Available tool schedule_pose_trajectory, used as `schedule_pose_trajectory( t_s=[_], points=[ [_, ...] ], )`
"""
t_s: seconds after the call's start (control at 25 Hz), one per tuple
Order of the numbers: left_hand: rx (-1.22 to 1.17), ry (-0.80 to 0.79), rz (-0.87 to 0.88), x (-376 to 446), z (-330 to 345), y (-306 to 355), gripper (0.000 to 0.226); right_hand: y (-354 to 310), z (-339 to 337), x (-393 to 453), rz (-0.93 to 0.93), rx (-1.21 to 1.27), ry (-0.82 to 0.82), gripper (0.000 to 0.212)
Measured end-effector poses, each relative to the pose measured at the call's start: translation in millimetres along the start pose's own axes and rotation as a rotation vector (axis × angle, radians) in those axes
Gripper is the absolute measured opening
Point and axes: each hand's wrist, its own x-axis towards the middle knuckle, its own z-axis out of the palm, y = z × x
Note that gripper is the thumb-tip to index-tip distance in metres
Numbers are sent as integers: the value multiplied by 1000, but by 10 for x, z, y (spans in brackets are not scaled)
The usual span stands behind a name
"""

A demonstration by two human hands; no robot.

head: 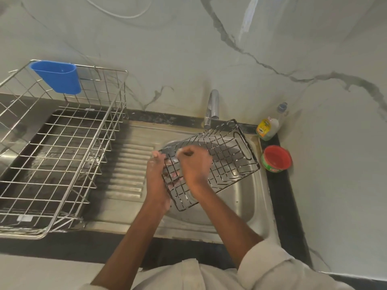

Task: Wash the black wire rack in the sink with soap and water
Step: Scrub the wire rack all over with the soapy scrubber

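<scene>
**Scrubbing step: the rack is soaped, the rinse is not yet done**

You are in the middle of the soaping step. The black wire rack with a grid bottom is held tilted over the bowl of the stainless steel sink, and its far corner comes close to the chrome tap, from which I see no water running.

Your left hand holds the rack by its near left edge; the fingers curl around the wires and carry white foam. Your right hand lies on top of the grid, just beside the left hand, with the fingers closed as a fist. It seems to pinch something small and pale at the fingertips, perhaps a scrubber, but the picture is too blurred to say what it is.

I judge that only the part under your hands is scrubbed now. The next move asks you to bring the right hand further from you, along the wires to the far end with the oval handle loop, while the left hand keeps the rack firm.

To the right of your hands, on the black counter edge, stand a round green tub with a red inside and, behind it, a clear plastic bottle with a yellow label. To the left of your hands stands a large silver wire dish basket with a blue plastic cup hanging on its far wall.
</scene>
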Motion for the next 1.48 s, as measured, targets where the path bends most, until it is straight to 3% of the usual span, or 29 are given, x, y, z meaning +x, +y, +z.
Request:
schedule_pose_trajectory(
  t_s=[0.2,0.28,0.32,0.44,0.48,0.6,0.68,0.84,0.88,1.0,1.04,1.16,1.2,1.28,1.36,1.4,1.48],
  points=[
    [77,22,39,35,-76,10,98,173,-34,-43,-344,-586,-454,13],
    [100,25,57,51,-93,24,91,300,-120,-104,-446,-676,-573,16],
    [115,19,56,39,-83,36,90,290,-134,-137,-467,-626,-549,16],
    [145,-12,61,-34,-32,45,82,111,-23,-88,-462,-384,-257,16],
    [146,-26,54,-48,-34,37,81,91,8,-91,-471,-382,-240,15],
    [121,-8,25,-43,-72,35,92,257,-113,-277,-573,-574,-540,15],
    [112,-14,18,-43,-81,45,95,327,-301,-265,-512,-623,-668,16],
    [122,-56,42,-32,-57,68,88,189,-343,62,-394,-592,-230,16],
    [122,-39,42,-23,-54,78,93,192,-334,49,-429,-581,-262,15],
    [118,33,45,47,-71,98,110,385,-464,-140,-522,-719,-592,18],
    [114,47,49,68,-89,85,110,429,-579,-98,-456,-765,-555,20],
    [93,65,32,86,-112,6,107,515,-763,166,-170,-750,-112,21],
    [85,64,31,81,-100,-15,105,513,-693,139,-123,-677,-51,23],
    [87,71,38,80,-47,-27,104,435,-419,-59,-171,-588,-189,26],
    [98,82,43,81,-1,-34,108,392,-189,-293,-379,-535,-422,21],
    [101,82,46,70,14,-36,108,387,-145,-315,-474,-515,-444,19],
    [122,45,62,36,43,-41,102,352,-178,-124,-489,-476,-279,18]
  ],
)
